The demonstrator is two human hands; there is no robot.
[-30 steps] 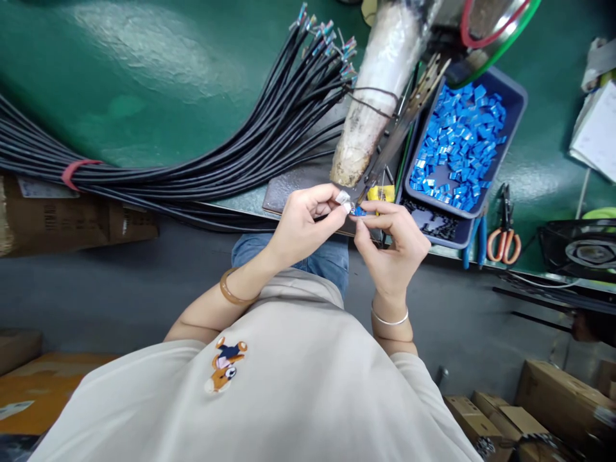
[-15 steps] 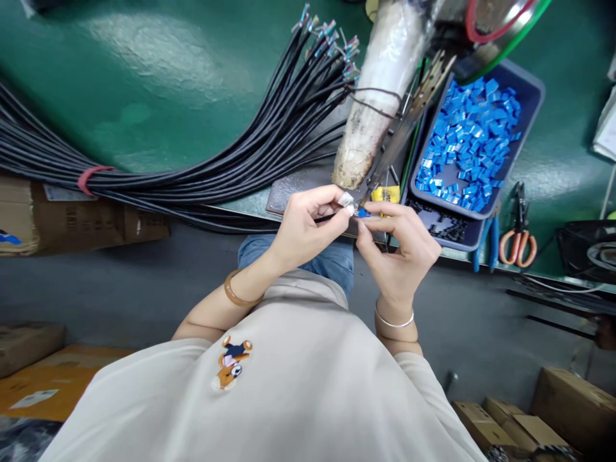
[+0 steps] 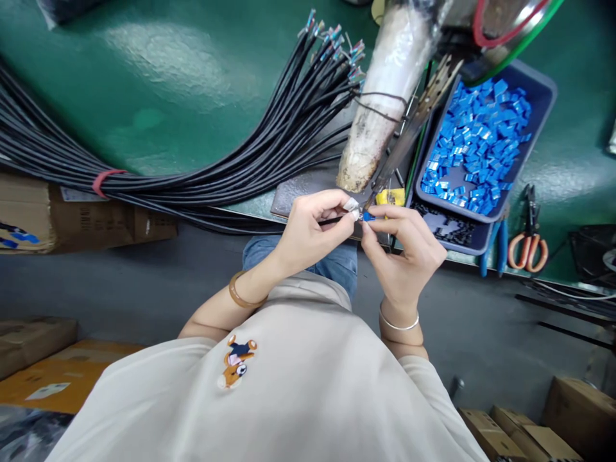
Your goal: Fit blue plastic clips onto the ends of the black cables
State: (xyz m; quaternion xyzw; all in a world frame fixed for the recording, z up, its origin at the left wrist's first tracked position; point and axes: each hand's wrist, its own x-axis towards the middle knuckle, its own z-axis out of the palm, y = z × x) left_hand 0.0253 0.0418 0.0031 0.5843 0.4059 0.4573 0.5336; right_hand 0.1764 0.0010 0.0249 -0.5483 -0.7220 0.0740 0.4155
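My left hand (image 3: pixel 315 224) pinches the end of a black cable (image 3: pixel 329 222), with white wrapping on its thumb and fingertip. Facing it, my right hand (image 3: pixel 407 240) is closed on a small blue connector (image 3: pixel 369 216). The cable's end and the connector meet between my fingertips; whether the wires sit inside it is too small to tell. A soldering iron (image 3: pixel 397 151) points down at this spot, its tip close to the connector, beside a dirty white wrapped tube (image 3: pixel 370 122). Just behind my right fingers lies a yellow piece (image 3: pixel 391 197).
A thick bundle of black cables (image 3: pixel 192 183) with stripped ends crosses the green bench (image 3: pixel 168 77). On the right are a tray (image 3: pixel 546 96) of blue connectors, a lower tray (image 3: pixel 474 242) of black parts, blue-handled pliers (image 3: pixel 502 247) and orange-handled pliers (image 3: pixel 528 250). Cardboard boxes (image 3: pixel 91 218) stand left.
The whole view has shifted slightly, with things appearing a little further right. Both hands keep their hold on the cable and the connector, nearly in the same pose.
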